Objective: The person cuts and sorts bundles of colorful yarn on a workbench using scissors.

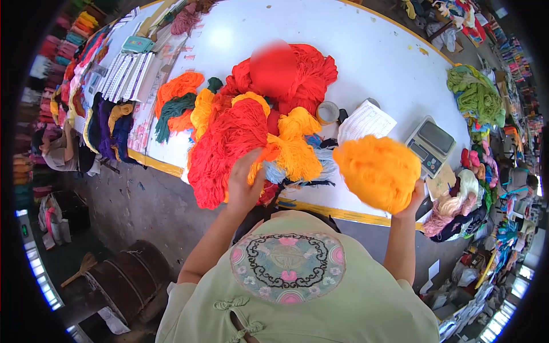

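My right hand [413, 201] grips a fluffy yellow-orange hank of yarn [377, 171] by its lower right side, raised over the table's front edge. My left hand [246, 182] is at the right side of a big red yarn bundle [226, 146], its fingers curled around a bit of orange yarn [269, 153]. Beyond it lies a yellow yarn hank [297, 146], with pale blue yarn [274, 173] partly under it. Another large red yarn heap [309, 74] sits farther back, partly covered by a blurred patch.
The white table [366, 34] also bears orange yarn [178, 88], dark green yarn [174, 111], a round container [327, 113], a written paper sheet [367, 122] and a digital scale [432, 143]. Pink and cream yarn [457, 200] lies at right. Another person [57, 153] is at far left.
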`<state>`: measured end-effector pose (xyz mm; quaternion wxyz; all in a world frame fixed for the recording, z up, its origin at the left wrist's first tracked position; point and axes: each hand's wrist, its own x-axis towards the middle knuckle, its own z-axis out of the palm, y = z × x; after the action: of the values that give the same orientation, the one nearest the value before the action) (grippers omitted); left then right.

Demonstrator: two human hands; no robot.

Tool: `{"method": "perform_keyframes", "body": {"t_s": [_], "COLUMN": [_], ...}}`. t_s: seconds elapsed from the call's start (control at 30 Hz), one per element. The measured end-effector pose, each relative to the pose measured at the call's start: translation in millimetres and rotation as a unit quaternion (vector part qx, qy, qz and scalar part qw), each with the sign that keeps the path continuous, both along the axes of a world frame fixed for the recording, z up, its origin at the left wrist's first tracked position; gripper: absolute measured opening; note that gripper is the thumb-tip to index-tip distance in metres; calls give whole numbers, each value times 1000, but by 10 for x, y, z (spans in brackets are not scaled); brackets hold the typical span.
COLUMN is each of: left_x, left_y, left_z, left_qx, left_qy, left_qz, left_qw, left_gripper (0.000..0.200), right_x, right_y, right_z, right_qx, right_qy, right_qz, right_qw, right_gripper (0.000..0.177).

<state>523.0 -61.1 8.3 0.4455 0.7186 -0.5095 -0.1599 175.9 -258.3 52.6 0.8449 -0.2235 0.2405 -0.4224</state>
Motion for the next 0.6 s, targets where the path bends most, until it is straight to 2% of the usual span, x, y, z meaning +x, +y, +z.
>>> {"method": "perform_keyframes", "body": {"t_s": [0.1,0.17,0.23,0.33,0.43,0.53,0.6], "left_x": [-102,-201,-244,-256,-170,-210,-246], "left_y": [-509,-936,-1362,-1676,-1823,-1641,-1361], "left_z": [-166,-566,-942,-1182,-1065,-800,-425], "left_qx": [41,55,102,224,376,143,18], "left_qy": [40,-55,-205,-275,-116,-24,177], "left_qz": [-105,-71,-28,17,-28,-47,-47], "left_qw": [993,994,973,935,919,988,983], "left_gripper": [46,55,65,69,68,65,60], "right_x": [-56,-142,-231,-373,-485,-529,-523], "right_y": [304,357,369,419,482,551,551], "right_z": [12,-2,34,125,173,189,200], "right_qx": [-23,-43,-53,-60,-65,-65,-65], "right_qy": [-29,-30,-25,-19,-7,4,6], "right_qz": [-25,-36,-49,-64,-76,-81,-83], "right_qw": [999,998,997,996,995,995,994], "right_gripper": [57,57,57,57,56,56,56]}}
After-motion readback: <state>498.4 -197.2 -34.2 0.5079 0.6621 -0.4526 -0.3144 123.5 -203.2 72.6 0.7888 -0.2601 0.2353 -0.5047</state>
